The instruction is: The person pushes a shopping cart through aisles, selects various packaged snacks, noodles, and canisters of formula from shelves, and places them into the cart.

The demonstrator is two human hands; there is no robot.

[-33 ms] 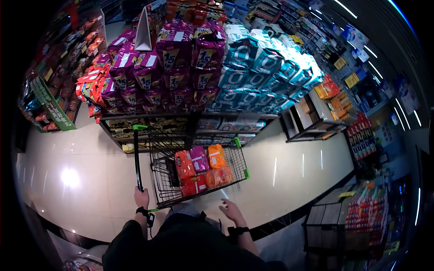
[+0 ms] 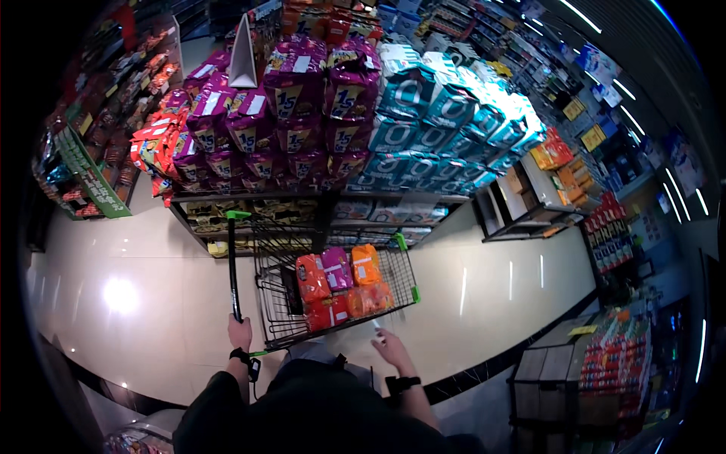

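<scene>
Shopping cart (image 2: pixel 416 294) holds red, purple and orange packets (image 2: pixel 337 268); left hand (image 2: pixel 240 333) is wrapped around its handlebar (image 2: pixel 234 272), right hand (image 2: pixel 390 349) hangs apart, unclenched, seemingly empty.

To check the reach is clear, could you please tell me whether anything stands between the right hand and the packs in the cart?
Yes, the near wire cart side stands between the right hand and the packs; above that, nothing visible does.
</scene>
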